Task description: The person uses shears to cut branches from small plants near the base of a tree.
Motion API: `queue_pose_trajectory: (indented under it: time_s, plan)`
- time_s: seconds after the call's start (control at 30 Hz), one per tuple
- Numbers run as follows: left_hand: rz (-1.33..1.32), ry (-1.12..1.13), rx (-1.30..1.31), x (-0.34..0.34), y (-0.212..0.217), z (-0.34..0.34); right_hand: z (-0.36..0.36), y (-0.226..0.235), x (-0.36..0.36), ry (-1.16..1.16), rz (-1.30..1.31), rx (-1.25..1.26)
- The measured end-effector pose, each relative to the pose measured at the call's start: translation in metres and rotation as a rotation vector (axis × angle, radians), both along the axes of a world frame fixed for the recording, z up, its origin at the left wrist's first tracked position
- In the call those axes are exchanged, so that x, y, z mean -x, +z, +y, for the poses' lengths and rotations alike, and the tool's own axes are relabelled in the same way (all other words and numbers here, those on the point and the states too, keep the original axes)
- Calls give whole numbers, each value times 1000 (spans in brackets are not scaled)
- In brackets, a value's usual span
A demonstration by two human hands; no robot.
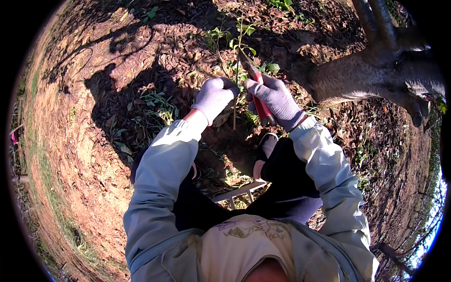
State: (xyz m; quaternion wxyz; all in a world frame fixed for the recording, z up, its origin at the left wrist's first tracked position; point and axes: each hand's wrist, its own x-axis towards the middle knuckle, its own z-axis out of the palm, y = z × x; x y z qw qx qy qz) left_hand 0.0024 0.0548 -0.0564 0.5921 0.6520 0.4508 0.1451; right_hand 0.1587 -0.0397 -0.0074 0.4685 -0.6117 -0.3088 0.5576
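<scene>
My left hand (pixel 215 99), in a pale grey-lilac glove, is closed with its fingertips at a thin green stem (pixel 237 66). The stem stands nearly upright in this view, with small leaves near its top and a bare lower end below my hands. My right hand (pixel 275 99), gloved the same way, is closed around the red handles of pruning shears (pixel 256 77). Their dark blades point up and slightly left, close beside the leafy part of the stem. Whether the blades touch the stem I cannot tell. The fingers under the shears are partly hidden.
A thick, pale-barked tree trunk (pixel 347 77) with branches stands at the upper right. Dry leaves (pixel 183 42) and green weeds (pixel 159 105) cover the ground around me. Between my legs is a metal-framed low seat (pixel 237 192). Bare soil (pixel 89 155) stretches to the left.
</scene>
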Motion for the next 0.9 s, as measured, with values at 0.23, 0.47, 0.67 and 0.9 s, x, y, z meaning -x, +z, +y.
queue_pose_trajectory:
  time_s: [0.23,0.47,0.67,0.9]
  plan:
    - [55,-32,-17,0,-11,2,-1,-3,-2,-24,170,35]
    - [63,-45,-120,-4,-16,2,-3,-1,7,-110,261,24]
    - [54,-55,-121,-2,-14,3,-3,-12,0,-26,120,-20]
    - [249,-20,-311,9,-4,10,-1,-8,-12,191,-811,-36]
